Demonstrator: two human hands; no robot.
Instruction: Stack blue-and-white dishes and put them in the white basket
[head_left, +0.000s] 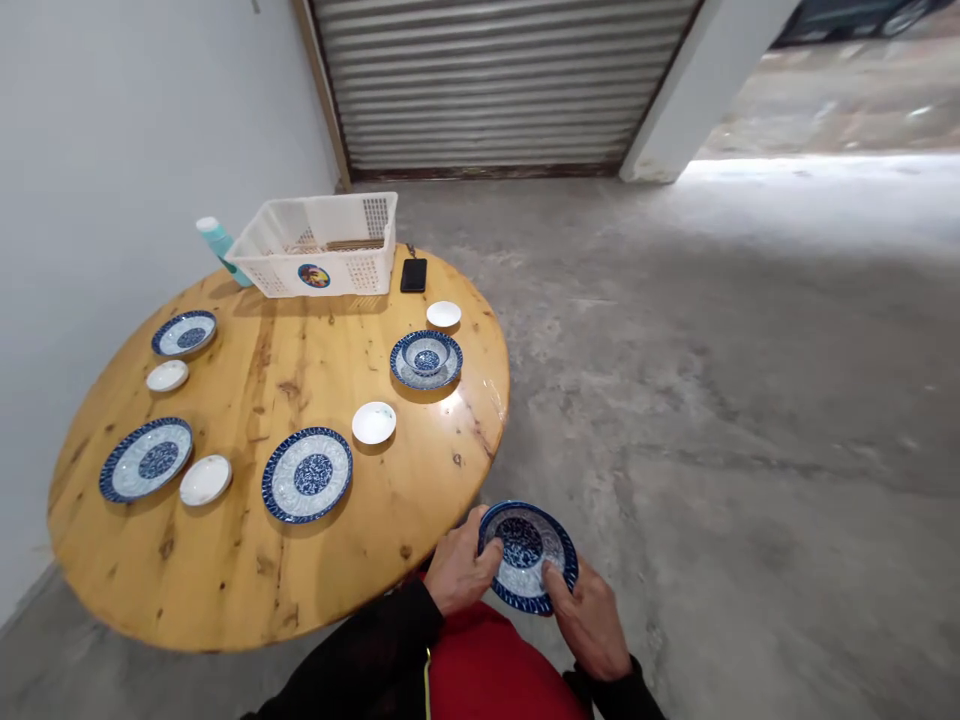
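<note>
Beside the table's near edge (pixel 420 585), left hand (pixel 461 572) and right hand (pixel 589 620) clasp a blue-patterned, white-centred bowl (pixel 528 555).

basket (pixel 322 262) far on table (pixel 240 570) | phone (pixel 413 274) right of it | held bowl (pixel 529 555) before table

Daylight pours in from the upper right and bleaches the floor (pixel 787 170) there to white. Elsewhere the light is soft and even. The table (pixel 420 500) has a glare patch at its right edge, and shadows are faint. The left hand (pixel 461 575), right hand (pixel 589 620) and dish (pixel 525 548) look sharp. Wide-angle distortion bends the edges.
</note>
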